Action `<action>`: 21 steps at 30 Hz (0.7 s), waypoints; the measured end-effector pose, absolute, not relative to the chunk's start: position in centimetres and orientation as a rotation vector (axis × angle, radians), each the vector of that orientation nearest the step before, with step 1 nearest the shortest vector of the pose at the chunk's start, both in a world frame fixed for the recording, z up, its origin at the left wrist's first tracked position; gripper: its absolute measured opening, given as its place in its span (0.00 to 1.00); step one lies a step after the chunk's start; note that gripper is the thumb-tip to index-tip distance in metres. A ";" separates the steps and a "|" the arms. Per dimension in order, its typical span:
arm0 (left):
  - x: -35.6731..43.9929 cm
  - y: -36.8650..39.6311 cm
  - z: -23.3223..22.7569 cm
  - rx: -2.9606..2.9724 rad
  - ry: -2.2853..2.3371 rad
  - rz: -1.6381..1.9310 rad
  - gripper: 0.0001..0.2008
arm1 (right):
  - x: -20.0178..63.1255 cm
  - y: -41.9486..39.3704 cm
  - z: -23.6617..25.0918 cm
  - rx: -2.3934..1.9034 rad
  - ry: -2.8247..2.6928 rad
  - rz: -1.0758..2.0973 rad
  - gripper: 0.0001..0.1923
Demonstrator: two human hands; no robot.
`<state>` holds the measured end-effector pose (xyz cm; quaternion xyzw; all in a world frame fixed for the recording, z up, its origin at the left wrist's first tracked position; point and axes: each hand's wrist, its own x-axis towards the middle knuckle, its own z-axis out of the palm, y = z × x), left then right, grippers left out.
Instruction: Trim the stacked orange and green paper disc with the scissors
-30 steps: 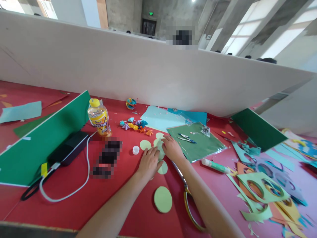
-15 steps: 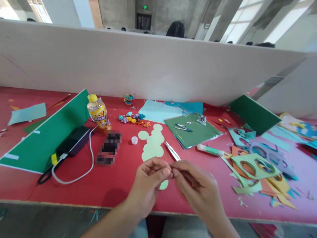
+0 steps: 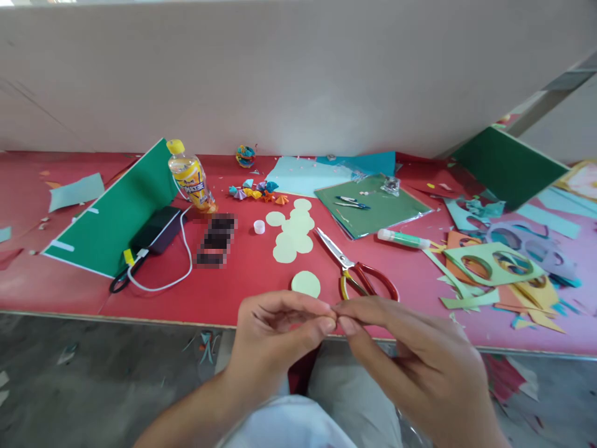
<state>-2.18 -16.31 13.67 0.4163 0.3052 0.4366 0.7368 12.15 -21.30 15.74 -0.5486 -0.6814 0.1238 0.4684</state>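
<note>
With thumb and forefinger pinched together on both the left hand [image 3: 280,339] and right hand [image 3: 420,358], any hold being too small to tell, one pair of scissors [image 3: 346,261], one separate green disc [image 3: 306,284] and one overlapping disc cluster [image 3: 293,233] are seen beyond on the worktop [image 3: 252,270].

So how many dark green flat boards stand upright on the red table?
2: the left dark green board, beside the yellow-capped plastic bottle, and the right dark green board, behind the cut-out coloured paper scraps.

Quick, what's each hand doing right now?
Left hand: closed in a fingertip pinch; anything held is too small to tell.
Right hand: also pinched closed, fingertips meeting the left's; its hold can't be told.
</note>
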 end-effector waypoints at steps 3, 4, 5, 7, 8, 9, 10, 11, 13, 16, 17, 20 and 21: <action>-2.6 -16.7 13.7 1.075 0.777 0.948 0.07 | 12.2 -21.6 15.5 -1.360 -1.781 0.220 0.07; -2.7 -16.8 13.6 1.150 0.800 0.942 0.07 | 12.2 -21.7 15.3 -1.369 -1.814 0.161 0.07; -2.8 -16.9 13.5 1.226 0.819 0.940 0.07 | 12.2 -21.7 15.0 -1.380 -1.845 0.097 0.06; -3.0 -17.0 13.0 1.355 0.844 0.960 0.08 | 12.2 -21.8 14.4 -1.389 -1.901 -0.027 0.06; -3.1 -17.1 12.8 1.401 0.854 0.975 0.08 | 12.2 -21.8 14.1 -1.387 -1.926 -0.067 0.07; -3.1 -17.2 12.5 1.436 0.863 0.993 0.08 | 12.2 -21.8 13.8 -1.379 -1.946 -0.088 0.07; -3.2 -17.4 12.2 1.467 0.866 1.014 0.08 | 12.2 -21.8 13.4 -1.364 -1.955 -0.098 0.07; -3.2 -17.7 11.9 1.500 0.868 1.038 0.09 | 12.2 -21.9 13.0 -1.348 -1.949 -0.109 0.07; -3.3 -18.4 11.5 1.572 0.863 1.097 0.12 | 12.0 -22.1 12.3 -1.335 -1.887 -0.143 0.08; -3.3 -19.9 11.0 1.623 0.781 1.187 0.20 | 11.2 -22.6 11.1 -1.313 -1.638 -0.084 0.10; -3.3 -20.4 10.9 1.601 0.736 1.201 0.22 | 10.7 -22.8 10.6 -1.283 -1.527 0.020 0.10; -2.8 -21.4 10.8 1.414 0.624 1.227 0.22 | 9.2 -23.3 9.5 -1.113 -1.166 0.416 0.07; -2.5 -21.6 10.8 1.333 0.604 1.236 0.21 | 8.7 -23.4 9.2 -1.060 -1.066 0.506 0.07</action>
